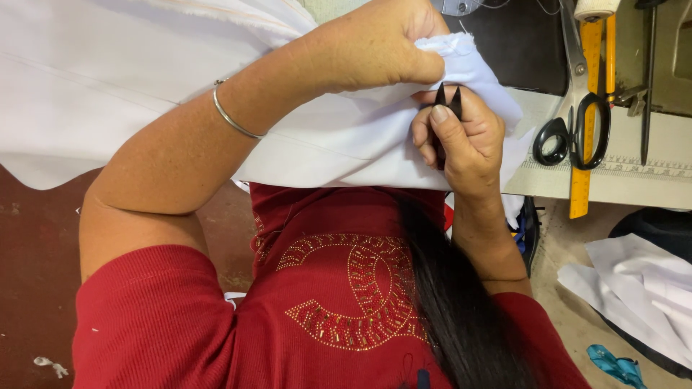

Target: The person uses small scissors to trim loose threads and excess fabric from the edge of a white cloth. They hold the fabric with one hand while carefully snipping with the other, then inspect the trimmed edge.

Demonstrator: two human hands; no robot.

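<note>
Thread trimming at the cloth edge

Your left hand pinches the white cloth; right hand fingers grip the snips, just under that pinch. A slip could nick cloth or fingertip.

No packages, labels, signs or screens show here; only cloth, tools and a worktop lie in view around the hands.

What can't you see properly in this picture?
- Head view: most of the small black snips sits inside the right hand; only the tips show.
- The left hand bunches the white cloth, hiding the edge being worked.
- The picture's top edge cuts off the scissors blades and the yellow ruler.
</note>
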